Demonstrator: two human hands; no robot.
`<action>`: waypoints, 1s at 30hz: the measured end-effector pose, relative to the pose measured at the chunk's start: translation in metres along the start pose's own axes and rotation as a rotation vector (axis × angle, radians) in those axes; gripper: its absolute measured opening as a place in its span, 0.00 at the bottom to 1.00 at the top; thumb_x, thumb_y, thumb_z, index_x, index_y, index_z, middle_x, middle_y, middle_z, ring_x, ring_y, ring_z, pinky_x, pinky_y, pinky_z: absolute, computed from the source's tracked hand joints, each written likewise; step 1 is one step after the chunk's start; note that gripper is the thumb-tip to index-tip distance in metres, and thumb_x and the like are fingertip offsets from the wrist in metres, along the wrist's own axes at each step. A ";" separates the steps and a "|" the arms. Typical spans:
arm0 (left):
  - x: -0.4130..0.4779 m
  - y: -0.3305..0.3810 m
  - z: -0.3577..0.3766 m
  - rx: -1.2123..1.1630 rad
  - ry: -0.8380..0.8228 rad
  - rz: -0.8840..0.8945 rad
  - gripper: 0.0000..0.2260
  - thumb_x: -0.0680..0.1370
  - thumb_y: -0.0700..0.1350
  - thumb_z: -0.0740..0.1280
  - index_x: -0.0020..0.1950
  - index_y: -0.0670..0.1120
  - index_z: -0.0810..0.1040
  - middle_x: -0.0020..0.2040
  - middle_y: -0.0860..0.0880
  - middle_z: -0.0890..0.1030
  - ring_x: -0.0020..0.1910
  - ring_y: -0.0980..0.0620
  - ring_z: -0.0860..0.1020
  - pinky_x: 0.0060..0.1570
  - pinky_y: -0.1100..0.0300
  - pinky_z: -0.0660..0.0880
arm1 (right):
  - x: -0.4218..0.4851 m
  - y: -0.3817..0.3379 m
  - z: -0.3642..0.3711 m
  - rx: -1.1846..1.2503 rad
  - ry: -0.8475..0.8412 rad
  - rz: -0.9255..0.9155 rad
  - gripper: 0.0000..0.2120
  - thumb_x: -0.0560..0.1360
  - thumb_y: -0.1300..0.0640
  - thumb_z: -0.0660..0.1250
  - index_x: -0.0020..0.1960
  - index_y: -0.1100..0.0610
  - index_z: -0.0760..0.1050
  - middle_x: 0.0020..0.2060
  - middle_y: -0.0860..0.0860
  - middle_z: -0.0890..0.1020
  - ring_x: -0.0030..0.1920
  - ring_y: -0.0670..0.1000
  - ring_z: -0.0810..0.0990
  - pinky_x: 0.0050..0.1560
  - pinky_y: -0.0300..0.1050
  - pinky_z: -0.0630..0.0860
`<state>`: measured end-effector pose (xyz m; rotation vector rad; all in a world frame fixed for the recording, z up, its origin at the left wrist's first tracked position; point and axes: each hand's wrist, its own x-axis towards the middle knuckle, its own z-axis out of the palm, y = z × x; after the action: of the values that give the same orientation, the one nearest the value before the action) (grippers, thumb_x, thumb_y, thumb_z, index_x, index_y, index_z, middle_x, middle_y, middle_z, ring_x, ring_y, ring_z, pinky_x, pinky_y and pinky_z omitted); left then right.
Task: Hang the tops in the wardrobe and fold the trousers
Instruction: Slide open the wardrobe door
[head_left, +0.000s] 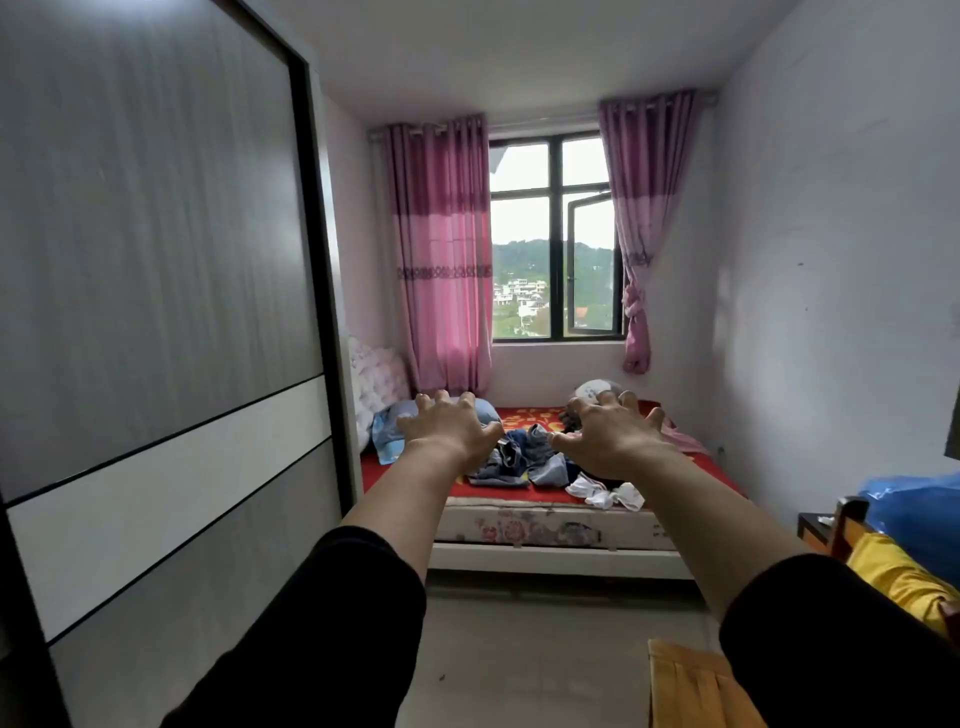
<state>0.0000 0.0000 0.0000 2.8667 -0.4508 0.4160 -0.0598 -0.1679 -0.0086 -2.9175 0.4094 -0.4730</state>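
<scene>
A heap of clothes (524, 457) lies on the red-covered bed (415, 467) at the far end of the room: blue and denim pieces in the middle, a white garment (602, 493) at the front right. Both my arms stretch forward at chest height, well short of the bed. My left hand (447, 423) and my right hand (610, 431) are spread with fingers slightly bent, palms down, holding nothing. The wardrobe (156, 312) fills the left side, its grey and white sliding door closed.
Pink curtains (441, 249) frame a window at the back. A pillow (389, 431) lies at the bed's left. On the right stand a dark stand (815, 525), a blue bag (914, 514) and yellow cloth (893, 571). Bare floor runs between me and the bed.
</scene>
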 end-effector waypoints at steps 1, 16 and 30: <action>0.002 0.001 0.001 0.011 -0.005 -0.005 0.29 0.78 0.61 0.55 0.76 0.50 0.59 0.75 0.43 0.61 0.74 0.41 0.57 0.68 0.41 0.61 | 0.002 0.001 0.000 -0.012 0.004 0.001 0.31 0.76 0.36 0.58 0.74 0.49 0.61 0.74 0.54 0.60 0.74 0.58 0.55 0.69 0.64 0.54; 0.077 -0.002 0.037 0.022 0.042 -0.051 0.28 0.78 0.60 0.56 0.75 0.49 0.60 0.74 0.43 0.62 0.72 0.41 0.59 0.67 0.43 0.64 | 0.087 0.002 0.031 -0.039 0.037 -0.059 0.30 0.76 0.38 0.59 0.73 0.51 0.62 0.72 0.55 0.64 0.72 0.60 0.58 0.69 0.65 0.56; 0.259 -0.128 0.070 0.168 0.240 -0.188 0.23 0.78 0.55 0.56 0.69 0.45 0.67 0.68 0.42 0.68 0.68 0.42 0.63 0.62 0.46 0.66 | 0.290 -0.099 0.123 0.062 0.090 -0.251 0.31 0.75 0.39 0.63 0.72 0.54 0.62 0.69 0.56 0.67 0.69 0.59 0.63 0.67 0.62 0.61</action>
<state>0.2958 0.0323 -0.0068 2.9291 -0.1080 0.7847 0.2696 -0.1451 -0.0212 -2.9071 0.0365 -0.6396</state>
